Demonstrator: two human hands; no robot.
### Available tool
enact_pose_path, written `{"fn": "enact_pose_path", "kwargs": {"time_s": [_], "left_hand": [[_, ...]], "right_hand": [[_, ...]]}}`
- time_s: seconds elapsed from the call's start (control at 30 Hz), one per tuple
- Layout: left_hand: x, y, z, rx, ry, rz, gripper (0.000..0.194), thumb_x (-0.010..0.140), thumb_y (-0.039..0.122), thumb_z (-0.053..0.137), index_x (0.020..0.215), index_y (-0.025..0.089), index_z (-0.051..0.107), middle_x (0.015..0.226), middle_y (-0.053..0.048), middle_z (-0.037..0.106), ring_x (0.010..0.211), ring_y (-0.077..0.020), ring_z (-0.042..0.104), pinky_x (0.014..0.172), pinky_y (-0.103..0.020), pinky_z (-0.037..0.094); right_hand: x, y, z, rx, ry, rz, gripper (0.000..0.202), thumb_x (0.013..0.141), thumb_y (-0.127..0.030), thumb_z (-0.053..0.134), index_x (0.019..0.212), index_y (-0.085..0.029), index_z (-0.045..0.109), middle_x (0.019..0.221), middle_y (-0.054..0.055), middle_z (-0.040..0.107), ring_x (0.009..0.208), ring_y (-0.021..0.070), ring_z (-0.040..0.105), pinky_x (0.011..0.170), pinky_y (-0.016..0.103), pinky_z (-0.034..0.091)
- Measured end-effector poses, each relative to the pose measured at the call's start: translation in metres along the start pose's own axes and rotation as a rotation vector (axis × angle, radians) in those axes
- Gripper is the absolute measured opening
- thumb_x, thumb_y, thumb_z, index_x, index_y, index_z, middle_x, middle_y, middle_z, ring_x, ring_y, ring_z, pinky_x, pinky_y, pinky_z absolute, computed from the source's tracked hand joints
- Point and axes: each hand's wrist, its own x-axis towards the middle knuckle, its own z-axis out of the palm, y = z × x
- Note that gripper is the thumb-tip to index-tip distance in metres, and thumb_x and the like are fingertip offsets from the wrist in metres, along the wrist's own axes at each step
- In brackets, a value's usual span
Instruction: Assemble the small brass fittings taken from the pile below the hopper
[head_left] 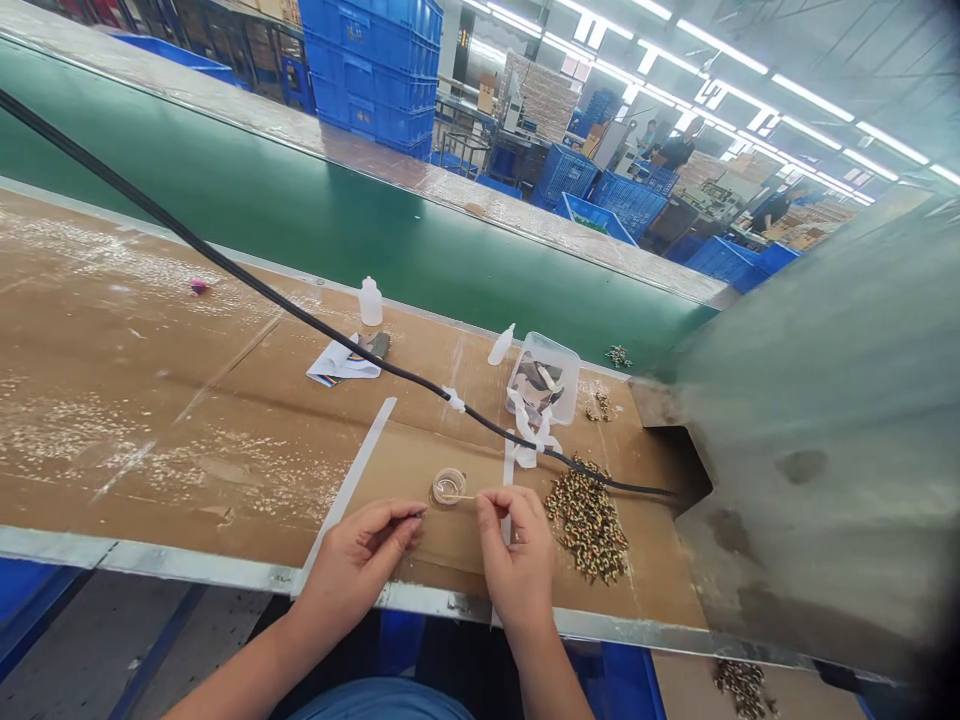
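Observation:
My left hand point(364, 555) pinches a tiny part between thumb and index finger, too small to name. In my right hand point(517, 550) is a thin stick point(466, 498), its far end in a small round clear dish point(448, 486). The dish stands on the brown board between and just beyond my hands. To the right of my right hand lies a pile of small gold and dark parts point(589, 525).
A black cable point(247, 290) crosses above the bench. Behind the dish are a clear plastic box point(570, 370), two white bottles point(370, 303) and a folded cloth point(337, 362). A green belt point(375, 220) runs beyond. A metal housing point(817, 420) stands at right.

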Motion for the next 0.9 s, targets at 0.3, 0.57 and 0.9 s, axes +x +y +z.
{"fn": "enact_pose_path", "kwargs": {"time_s": [0.3, 0.57, 0.9], "left_hand": [[-0.001, -0.002, 0.000, 0.054, -0.012, 0.055, 0.021, 0.085, 0.034, 0.054, 0.100, 0.025, 0.067, 0.094, -0.002, 0.071, 0.083, -0.0153, 0.068, 0.077, -0.026, 0.055], [0.000, 0.002, -0.001, 0.121, -0.001, 0.134, 0.018, 0.085, 0.031, 0.056, 0.098, 0.026, 0.067, 0.091, 0.000, 0.071, 0.080, -0.0128, 0.067, 0.073, -0.021, 0.054], [-0.001, -0.002, -0.001, 0.098, -0.022, 0.129, 0.019, 0.086, 0.031, 0.053, 0.099, 0.026, 0.066, 0.095, -0.001, 0.070, 0.084, -0.0136, 0.066, 0.075, -0.023, 0.054]], "right_hand": [[-0.007, -0.023, -0.011, 0.089, -0.056, -0.050, 0.011, 0.087, -0.022, 0.054, 0.078, -0.022, 0.060, 0.077, -0.001, 0.057, 0.078, 0.0133, 0.053, 0.070, 0.026, 0.040], [-0.006, -0.023, -0.007, 0.051, -0.085, -0.078, 0.009, 0.087, -0.021, 0.054, 0.080, -0.022, 0.060, 0.079, -0.001, 0.058, 0.081, 0.0151, 0.052, 0.072, 0.029, 0.039], [-0.007, -0.022, -0.007, 0.004, -0.101, -0.096, 0.009, 0.087, -0.021, 0.054, 0.080, -0.022, 0.060, 0.080, 0.000, 0.059, 0.081, 0.0168, 0.052, 0.073, 0.031, 0.038]]}}
